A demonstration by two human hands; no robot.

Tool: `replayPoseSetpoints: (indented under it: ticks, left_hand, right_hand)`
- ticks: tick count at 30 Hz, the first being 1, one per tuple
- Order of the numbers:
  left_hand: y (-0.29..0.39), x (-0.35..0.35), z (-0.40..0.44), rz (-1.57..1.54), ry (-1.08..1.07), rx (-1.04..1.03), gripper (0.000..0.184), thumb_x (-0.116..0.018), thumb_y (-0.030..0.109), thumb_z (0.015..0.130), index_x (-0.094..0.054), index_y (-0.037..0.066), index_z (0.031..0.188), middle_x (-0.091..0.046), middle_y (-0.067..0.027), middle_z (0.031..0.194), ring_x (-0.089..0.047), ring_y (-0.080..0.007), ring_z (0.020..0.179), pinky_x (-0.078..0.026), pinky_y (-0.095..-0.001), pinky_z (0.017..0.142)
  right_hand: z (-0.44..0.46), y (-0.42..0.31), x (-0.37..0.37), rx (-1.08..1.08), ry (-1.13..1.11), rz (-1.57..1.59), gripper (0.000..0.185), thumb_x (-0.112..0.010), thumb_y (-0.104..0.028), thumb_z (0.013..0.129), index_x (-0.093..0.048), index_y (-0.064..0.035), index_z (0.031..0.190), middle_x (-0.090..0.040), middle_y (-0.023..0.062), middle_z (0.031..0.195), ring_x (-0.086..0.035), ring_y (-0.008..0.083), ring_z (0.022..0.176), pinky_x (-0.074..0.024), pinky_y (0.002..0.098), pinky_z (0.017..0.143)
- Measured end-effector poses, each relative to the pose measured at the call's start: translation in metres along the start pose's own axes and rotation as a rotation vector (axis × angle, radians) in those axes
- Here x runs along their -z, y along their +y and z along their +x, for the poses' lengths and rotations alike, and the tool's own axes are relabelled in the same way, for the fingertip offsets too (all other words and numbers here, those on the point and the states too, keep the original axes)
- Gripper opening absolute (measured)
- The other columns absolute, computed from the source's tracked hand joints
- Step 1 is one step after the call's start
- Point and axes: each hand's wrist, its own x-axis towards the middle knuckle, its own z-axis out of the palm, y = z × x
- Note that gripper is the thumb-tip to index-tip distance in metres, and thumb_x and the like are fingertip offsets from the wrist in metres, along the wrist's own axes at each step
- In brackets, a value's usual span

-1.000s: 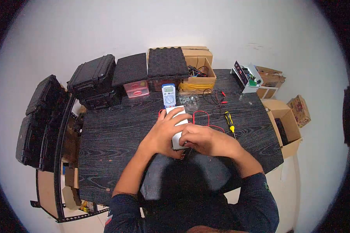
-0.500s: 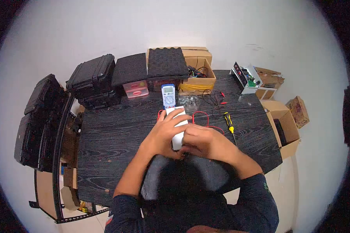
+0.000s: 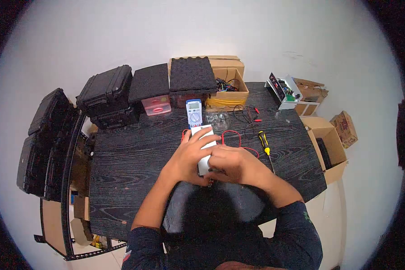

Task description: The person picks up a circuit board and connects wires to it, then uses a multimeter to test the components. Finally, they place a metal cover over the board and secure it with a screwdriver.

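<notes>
A white rectangular box-like piece (image 3: pixel 204 167) lies on the table in front of me, partly covered. My left hand (image 3: pixel 187 155) rests over it, fingers spread across its top and thumb curled round its near end. My right hand (image 3: pixel 233 163) is closed at the piece's near right corner, fingertips pinched together; whatever they hold is hidden. Just beyond the white piece lies a blue-and-white multimeter (image 3: pixel 194 113), with a red lead (image 3: pixel 231 132) looping out to the right. A yellow-and-black screwdriver (image 3: pixel 264 143) lies right of my right hand.
Black test leads (image 3: pixel 245 116) and a clear plastic bag (image 3: pixel 218 120) lie behind. A cardboard box of cables (image 3: pixel 229 96), black foam (image 3: pixel 192 75) and black cases (image 3: pixel 105 90) line the back. An opened white device with circuit boards (image 3: pixel 284 92) stands back right; an open carton (image 3: pixel 335 150) is beyond the right edge.
Both hands stay at the white piece, with only a very slight shift of the right fingers. The whole view has tilted slightly.
</notes>
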Motion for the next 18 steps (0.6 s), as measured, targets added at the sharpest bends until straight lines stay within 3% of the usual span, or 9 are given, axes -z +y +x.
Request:
replayPoseSetpoints:
  ticks: [6, 9, 12, 15, 18]
  left_hand:
    - [0.001, -0.001, 0.001, -0.004, 0.008, 0.004, 0.095, -0.093, 0.029, 0.041, -0.066, 0.016, 0.131, -0.055, -0.0105, 0.145, -0.04, -0.0396, 0.146, -0.032, -0.0663, 0.106]
    - [0.003, -0.001, 0.0, -0.012, 0.008, 0.042, 0.1, -0.09, 0.023, 0.037, -0.068, 0.019, 0.135, -0.055, -0.01, 0.148, -0.04, -0.0411, 0.146, -0.032, -0.0619, 0.114]
    - [0.004, 0.001, 0.0, -0.015, 0.011, 0.038, 0.102, -0.09, 0.023, 0.037, -0.067, 0.02, 0.136, -0.055, -0.01, 0.148, -0.04, -0.0409, 0.147, -0.033, -0.0617, 0.114]
    - [0.005, 0.0, 0.0, 0.016, 0.007, 0.042, 0.105, -0.09, 0.023, 0.035, -0.067, 0.02, 0.137, -0.055, -0.0096, 0.148, -0.039, -0.0407, 0.147, -0.032, -0.0618, 0.114]
    - [0.003, 0.001, 0.0, -0.008, -0.023, 0.04, 0.094, -0.093, 0.029, 0.043, -0.066, 0.017, 0.133, -0.053, -0.0093, 0.149, -0.037, -0.0389, 0.148, -0.029, -0.069, 0.11]
  right_hand:
    - [0.001, 0.005, 0.007, 0.019, -0.056, 0.096, 0.026, -0.08, -0.007, 0.08, -0.065, -0.0053, 0.1, -0.064, 0.0127, 0.1, -0.066, 0.0349, 0.102, -0.0544, 0.0439, 0.089]
    - [0.002, 0.007, 0.003, 0.023, -0.021, 0.061, 0.025, -0.081, -0.008, 0.08, -0.065, -0.0059, 0.098, -0.065, 0.0113, 0.099, -0.067, 0.034, 0.1, -0.0547, 0.0429, 0.087]
    - [0.003, 0.007, 0.002, 0.026, -0.016, 0.028, 0.025, -0.083, -0.012, 0.08, -0.063, -0.0065, 0.093, -0.066, 0.0099, 0.098, -0.067, 0.0328, 0.096, -0.0552, 0.042, 0.082]
    - [0.006, 0.013, -0.001, 0.051, -0.015, 0.024, 0.026, -0.084, -0.019, 0.081, -0.062, -0.0083, 0.089, -0.066, 0.0088, 0.093, -0.068, 0.0323, 0.09, -0.0559, 0.0425, 0.077]
    - [0.006, 0.013, -0.006, 0.016, -0.007, -0.057, 0.026, -0.083, -0.025, 0.082, -0.062, -0.0101, 0.086, -0.065, 0.0084, 0.086, -0.068, 0.0325, 0.083, -0.0553, 0.0432, 0.07]
